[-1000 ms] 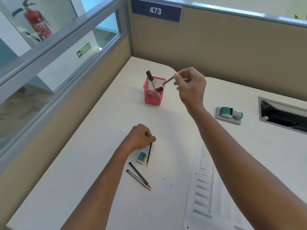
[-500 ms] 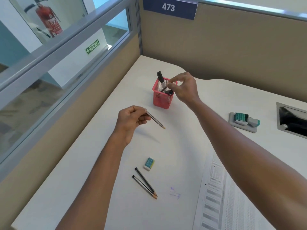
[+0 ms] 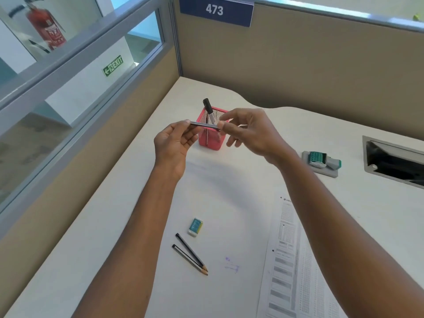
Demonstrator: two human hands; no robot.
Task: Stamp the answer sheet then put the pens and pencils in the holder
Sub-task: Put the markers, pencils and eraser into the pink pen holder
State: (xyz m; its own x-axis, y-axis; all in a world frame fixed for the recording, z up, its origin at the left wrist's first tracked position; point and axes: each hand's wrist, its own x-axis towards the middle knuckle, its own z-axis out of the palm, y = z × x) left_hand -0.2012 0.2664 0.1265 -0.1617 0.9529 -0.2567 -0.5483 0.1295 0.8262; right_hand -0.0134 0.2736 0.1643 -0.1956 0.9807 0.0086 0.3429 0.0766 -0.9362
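A dark pencil (image 3: 204,125) is held level in the air in front of the pink mesh holder (image 3: 210,140). My left hand (image 3: 173,145) pinches its left end and my right hand (image 3: 249,131) pinches its right end. A black marker (image 3: 209,110) stands up out of the holder. Two more pencils (image 3: 190,257) lie side by side on the white desk (image 3: 229,184) near me. The answer sheet (image 3: 298,271) lies at the lower right. The green stamp (image 3: 321,160) rests on its grey pad at the right.
A small eraser (image 3: 195,226) lies just beyond the two pencils. A purple ink mark (image 3: 232,265) is on the desk beside the sheet. A cable slot (image 3: 394,160) opens in the desk at the far right. Beige partition walls close the left and back sides.
My left hand lifted a pencil off the desk and carried it up to the holder. My right hand let a pen into the holder and now grips the pencil's other end.
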